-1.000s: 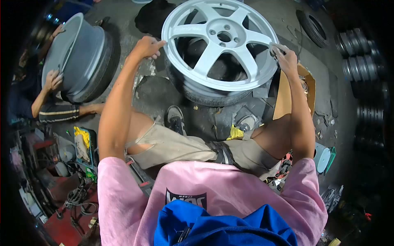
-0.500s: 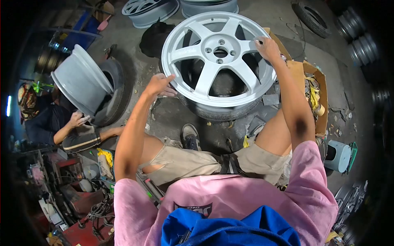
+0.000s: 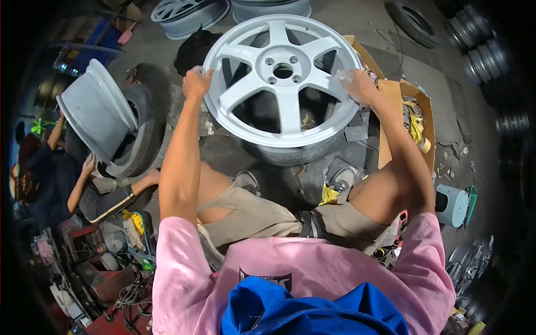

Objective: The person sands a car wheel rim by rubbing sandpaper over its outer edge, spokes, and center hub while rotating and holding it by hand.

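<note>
At the far left we have a co-worker in dark clothes (image 3: 53, 187), seated with a hand at the lower edge of a pale grey, deep-barrelled metal wheel rim (image 3: 97, 111), which stands tilted against a black rubber tyre (image 3: 149, 123).

Coming inward, we find our own bare left hand (image 3: 196, 84) at the left edge of a white-coated, six-spoked metal wheel rim (image 3: 288, 89). Its fingers are curled and its thumb is close to the lip; we cannot tell whether it truly grips. The white rim lies face up in front of our knees, and beneath its near side shows a dark rubber tyre (image 3: 293, 157), apparently its support on the floor.

On the right side, our bare right hand (image 3: 362, 88) reaches over the rim's edge with bent fingers. Motion blur hides the fingertips, so we cannot tell how firmly it holds.

We judge the step in hand to be steadying or turning the white rim by its lip. A further turn would call for even pressure from both sides, keeping the rim level on its support and the right forearm clear of the open brown cardboard box (image 3: 392, 120) just beside it.
</note>
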`<move>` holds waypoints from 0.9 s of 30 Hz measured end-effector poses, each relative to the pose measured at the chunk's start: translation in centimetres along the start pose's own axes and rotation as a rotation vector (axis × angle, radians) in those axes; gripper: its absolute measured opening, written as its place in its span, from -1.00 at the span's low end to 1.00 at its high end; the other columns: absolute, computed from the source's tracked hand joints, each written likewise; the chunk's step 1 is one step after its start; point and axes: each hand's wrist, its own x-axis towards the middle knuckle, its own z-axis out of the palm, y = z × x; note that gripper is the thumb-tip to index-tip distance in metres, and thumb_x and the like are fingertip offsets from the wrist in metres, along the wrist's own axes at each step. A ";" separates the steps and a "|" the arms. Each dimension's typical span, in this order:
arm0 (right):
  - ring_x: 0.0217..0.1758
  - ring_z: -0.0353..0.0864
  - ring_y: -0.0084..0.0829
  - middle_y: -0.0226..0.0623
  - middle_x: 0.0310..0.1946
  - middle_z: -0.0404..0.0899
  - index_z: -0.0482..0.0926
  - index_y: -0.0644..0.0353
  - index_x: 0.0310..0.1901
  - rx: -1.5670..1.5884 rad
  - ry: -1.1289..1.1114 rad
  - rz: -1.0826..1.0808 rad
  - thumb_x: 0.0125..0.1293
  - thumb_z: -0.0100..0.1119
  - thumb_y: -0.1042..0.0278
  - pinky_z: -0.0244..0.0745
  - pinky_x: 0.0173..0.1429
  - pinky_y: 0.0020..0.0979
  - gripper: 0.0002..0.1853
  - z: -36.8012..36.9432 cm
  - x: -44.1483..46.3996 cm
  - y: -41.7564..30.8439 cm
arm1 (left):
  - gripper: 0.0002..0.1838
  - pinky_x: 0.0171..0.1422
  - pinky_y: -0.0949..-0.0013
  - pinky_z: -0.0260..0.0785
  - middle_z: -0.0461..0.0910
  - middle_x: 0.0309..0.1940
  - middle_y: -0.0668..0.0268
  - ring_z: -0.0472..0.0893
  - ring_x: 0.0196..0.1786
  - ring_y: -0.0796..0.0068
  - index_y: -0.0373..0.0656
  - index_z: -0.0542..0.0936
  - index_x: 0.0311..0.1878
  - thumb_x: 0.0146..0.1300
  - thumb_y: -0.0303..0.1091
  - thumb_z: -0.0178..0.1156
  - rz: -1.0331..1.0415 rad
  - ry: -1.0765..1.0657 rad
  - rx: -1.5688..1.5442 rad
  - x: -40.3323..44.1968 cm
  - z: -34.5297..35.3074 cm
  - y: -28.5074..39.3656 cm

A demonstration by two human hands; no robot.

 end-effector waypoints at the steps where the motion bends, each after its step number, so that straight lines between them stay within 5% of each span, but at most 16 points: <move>1: -0.08 0.76 0.16 0.20 -0.20 0.75 0.77 0.22 0.07 0.088 -0.007 0.024 0.39 0.22 0.18 0.61 0.16 -0.01 -0.64 0.0 -0.7 -0.6 | -0.49 0.21 -0.05 0.55 0.76 0.00 -0.03 0.70 0.16 -0.15 -0.01 0.76 0.14 0.24 0.09 0.44 0.000 0.047 0.009 0.5 0.3 0.3; 7: -0.16 0.79 -0.03 0.08 -0.26 0.77 0.78 0.21 0.02 0.111 0.011 -0.050 0.38 0.22 0.22 0.63 0.06 -0.15 -0.68 -1.4 -1.5 -1.0 | -0.59 0.22 -0.04 0.56 0.77 -0.02 -0.03 0.71 0.14 -0.11 -0.08 0.76 0.10 0.29 -0.07 0.37 0.020 0.058 0.003 -0.1 -0.3 2.2; 9: -0.19 0.79 -0.08 0.05 -0.26 0.77 0.79 0.20 -0.01 0.190 -0.009 -0.019 0.36 0.23 0.22 0.63 0.04 -0.18 -0.68 -3.9 -1.5 -2.0 | -0.64 0.18 0.02 0.55 0.77 -0.03 -0.02 0.74 0.04 -0.06 -0.06 0.77 0.10 0.33 -0.10 0.36 0.399 0.311 0.040 -1.0 -0.6 3.0; 11: -0.18 0.73 -0.24 -0.07 -0.23 0.76 0.78 0.22 -0.05 0.131 -0.131 0.061 0.32 0.19 0.25 0.56 0.08 -0.25 -0.69 -5.7 -1.7 -2.6 | -0.71 0.12 0.05 0.56 0.77 -0.07 -0.03 0.75 -0.04 -0.03 -0.14 0.77 0.05 0.36 -0.23 0.31 0.534 0.124 -0.170 -3.9 -2.5 5.8; 13: -0.16 0.75 -0.16 -0.05 -0.22 0.75 0.78 0.24 -0.13 0.106 -0.163 0.014 0.22 0.20 0.28 0.58 0.08 -0.24 -0.71 -5.3 -3.0 -2.3 | -0.73 0.07 0.09 0.56 0.77 -0.16 -0.05 0.75 -0.09 -0.03 -0.23 0.77 -0.04 0.35 -0.25 0.31 0.644 -0.220 -0.234 -6.9 -3.7 7.4; 14: -0.11 0.76 -0.11 -0.02 -0.20 0.76 0.79 0.23 -0.13 0.020 -0.198 -0.053 0.18 0.25 0.23 0.60 0.10 -0.20 -0.67 -5.2 -4.2 -3.6 | -0.73 0.07 0.09 0.56 0.77 -0.16 -0.05 0.75 -0.09 -0.03 -0.23 0.77 -0.04 0.35 -0.25 0.31 0.644 -0.225 -0.232 -8.8 -4.5 8.1; 17: -0.04 0.74 0.05 0.06 -0.12 0.73 0.79 0.29 -0.19 -0.097 -0.214 -0.162 0.08 0.29 0.20 0.62 0.16 -0.11 -0.64 -3.4 -6.9 -4.7 | -0.69 0.09 -0.02 0.58 0.75 -0.28 -0.10 0.73 -0.13 -0.18 -0.22 0.81 -0.19 0.34 -0.15 0.28 0.670 -0.626 0.036 -13.4 -6.4 9.2; 19: -0.03 0.73 0.06 0.08 -0.07 0.70 0.77 0.34 -0.23 -0.269 -0.053 -0.394 0.07 0.29 0.23 0.61 0.20 -0.10 -0.66 -2.5 -8.4 -5.9 | -0.66 0.09 0.00 0.60 0.75 -0.26 -0.15 0.74 -0.14 -0.16 -0.29 0.79 -0.20 0.36 -0.16 0.27 0.702 -0.725 0.172 -15.3 -6.7 9.1; 23: 0.07 0.70 0.03 0.02 -0.04 0.71 0.76 0.33 -0.24 -0.212 -0.355 -0.224 0.08 0.30 0.22 0.59 0.26 -0.12 -0.67 -3.4 -9.8 -9.5 | -0.66 0.10 0.05 0.63 0.76 -0.19 -0.12 0.77 -0.09 -0.08 -0.31 0.78 -0.17 0.37 -0.17 0.26 0.733 -0.772 0.424 -19.0 -6.3 9.4; 27: 0.06 0.70 0.02 -0.04 -0.08 0.72 0.77 0.30 -0.16 -0.059 -0.344 -0.289 0.12 0.29 0.28 0.61 0.24 -0.10 -0.69 -3.0 -11.2 -9.7 | -0.65 0.09 -0.02 0.62 0.73 -0.19 -0.08 0.74 -0.07 -0.17 -0.37 0.73 -0.24 0.36 -0.18 0.25 0.817 -0.680 0.460 -21.1 -5.7 8.9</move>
